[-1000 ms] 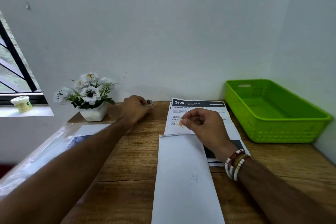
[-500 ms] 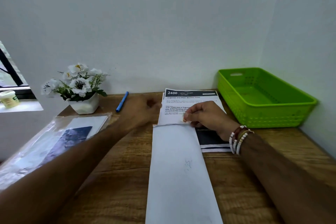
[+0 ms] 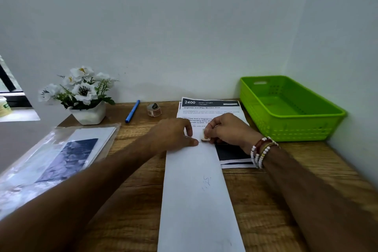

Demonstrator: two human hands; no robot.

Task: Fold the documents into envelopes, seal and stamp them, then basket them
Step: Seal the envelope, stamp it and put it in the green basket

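Note:
A long white envelope lies lengthwise on the wooden desk, its far end over a stack of printed documents. My right hand pinches a small stamp at the envelope's far end. My left hand rests fingers-down on the envelope's far left corner, right beside the stamp. A small roll of stamps sits behind the hands near the wall. The green basket stands at the right with nothing visible inside.
A blue pen lies left of the roll. A white pot of white flowers stands at the back left. A clear plastic sleeve holding papers covers the desk's left side. Walls close the back and right.
My left hand has left the stamp roll at the back and come down onto the envelope's far end. The right hand brought the stamp down to the envelope. The camera tilted down.

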